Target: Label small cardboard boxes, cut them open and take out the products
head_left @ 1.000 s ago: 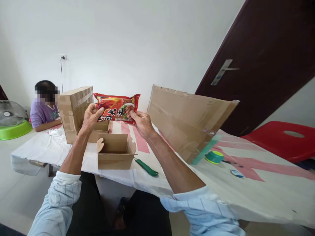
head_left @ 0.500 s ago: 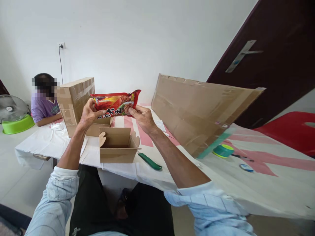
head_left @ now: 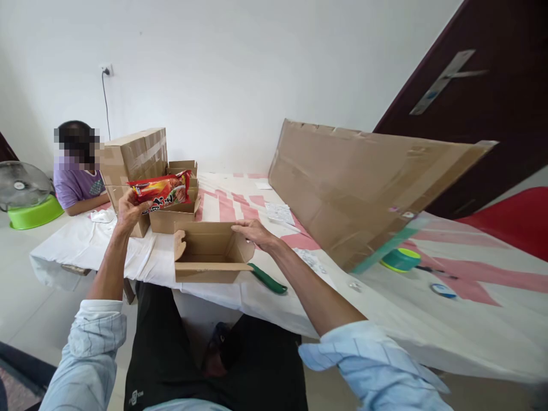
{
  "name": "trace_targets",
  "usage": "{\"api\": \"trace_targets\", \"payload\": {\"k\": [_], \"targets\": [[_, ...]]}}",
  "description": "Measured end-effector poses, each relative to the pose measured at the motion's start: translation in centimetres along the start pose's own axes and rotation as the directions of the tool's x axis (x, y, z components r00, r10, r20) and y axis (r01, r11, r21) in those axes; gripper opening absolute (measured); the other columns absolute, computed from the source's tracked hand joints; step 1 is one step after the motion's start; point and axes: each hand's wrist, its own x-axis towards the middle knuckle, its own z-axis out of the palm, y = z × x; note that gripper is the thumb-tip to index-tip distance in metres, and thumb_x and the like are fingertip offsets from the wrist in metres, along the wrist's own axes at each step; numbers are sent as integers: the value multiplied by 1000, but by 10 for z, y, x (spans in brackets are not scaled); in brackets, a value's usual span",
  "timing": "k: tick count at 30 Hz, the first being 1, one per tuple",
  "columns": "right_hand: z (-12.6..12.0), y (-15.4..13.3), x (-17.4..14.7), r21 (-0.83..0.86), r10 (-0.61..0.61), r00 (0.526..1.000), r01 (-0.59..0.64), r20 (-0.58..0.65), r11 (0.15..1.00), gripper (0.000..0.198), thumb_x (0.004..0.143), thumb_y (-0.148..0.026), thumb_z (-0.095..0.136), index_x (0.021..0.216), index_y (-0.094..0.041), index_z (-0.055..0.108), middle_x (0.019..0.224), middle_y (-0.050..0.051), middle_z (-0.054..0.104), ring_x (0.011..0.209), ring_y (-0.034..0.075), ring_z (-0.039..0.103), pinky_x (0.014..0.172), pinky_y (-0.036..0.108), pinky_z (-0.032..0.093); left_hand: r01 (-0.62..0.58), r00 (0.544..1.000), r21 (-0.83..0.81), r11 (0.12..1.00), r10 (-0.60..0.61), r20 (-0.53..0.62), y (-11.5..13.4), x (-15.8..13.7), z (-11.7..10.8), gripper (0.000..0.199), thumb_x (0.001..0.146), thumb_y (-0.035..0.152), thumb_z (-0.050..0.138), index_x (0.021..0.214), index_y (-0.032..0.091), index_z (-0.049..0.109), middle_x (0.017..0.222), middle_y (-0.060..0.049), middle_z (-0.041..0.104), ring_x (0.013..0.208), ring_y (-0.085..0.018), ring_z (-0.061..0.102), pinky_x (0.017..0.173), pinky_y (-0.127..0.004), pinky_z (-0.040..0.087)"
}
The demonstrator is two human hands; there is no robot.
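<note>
Since half a second ago, the right hand has let go of the packet's end and come down to the carton, while the left hand has carried the packet off to the left. Through the head view, the only one I have, I see the left hand clamped on the near end of the red food packet, thumb across its printed front; the packet is held in the air, level with the rear carton and partly hiding it from me. With the right hand I have a narrow pinch, fingers together on the back flap of the open carton, near its right corner. That carton sits upright at the table's front edge, flaps up. Just beside it, to the right, lies a green-handled cutter; I can't tell whether the two touch. Farther left I make out a taped box stack and a person in purple leaning on the table. Over on the right, a broad cardboard panel leans at a slant, a green tape roll near its lower end.
</note>
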Motion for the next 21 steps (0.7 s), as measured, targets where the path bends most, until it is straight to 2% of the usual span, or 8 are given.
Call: {"api": "trace_targets", "payload": {"k": [2,5,9,12,14,18,21], "targets": [[-6,3,-7,-20,1,1000,-2,-6,1000,35,74,-51,86,78,-19,73,67,-3,65,72,17,60,68,29,46,76,997,9,997,-76,13,-12,-8,-8,57,51,28,105,101,18,80,104,-8,86,91,-23,80,89,-36,66],[-17,6,-16,-77,13,1000,-12,20,997,36,72,-54,86,80,-20,75,72,-1,68,69,15,54,62,26,40,199,978,43,979,-201,49,-31,-22,-18,60,49,28,106,102,18,80,103,-9,86,90,-24,79,85,-35,66],[-26,6,-22,-97,29,998,-23,60,995,45,66,-63,87,77,-21,77,73,0,70,63,13,47,56,26,33,362,926,85,928,-369,86,-56,-41,-22,62,46,29,107,100,19,80,101,-8,85,90,-25,78,84,-35,65],[-22,8,-25,-21,33,999,-32,34,999,51,65,-70,87,80,-22,77,80,3,76,65,16,54,58,28,39,416,901,93,904,-424,93,-77,-50,-22,65,41,30,108,98,18,79,97,-8,84,89,-25,78,82,-36,65],[-18,12,-26,79,78,996,-82,46,994,56,65,-75,86,81,-22,76,83,6,79,71,21,63,61,31,46,431,894,100,897,-440,89,-91,-54,-21,67,40,32,108,98,19,78,97,-7,84,89,-26,77,83,-38,64],[-13,29,-26,223,186,980,-197,67,955,66,76,-91,70,85,-26,73,78,9,76,78,30,71,67,39,58,445,890,119,887,-454,51,-121,-54,-19,69,41,38,106,100,19,77,100,-7,84,92,-26,77,89,-41,63],[-11,45,-28,180,121,992,-115,-23,977,73,80,-100,56,90,-29,71,77,8,74,83,33,73,74,44,63,439,897,145,887,-443,-5,-140,-49,-19,70,41,41,104,100,19,75,101,-7,83,94,-25,76,93,-41,62]]}}
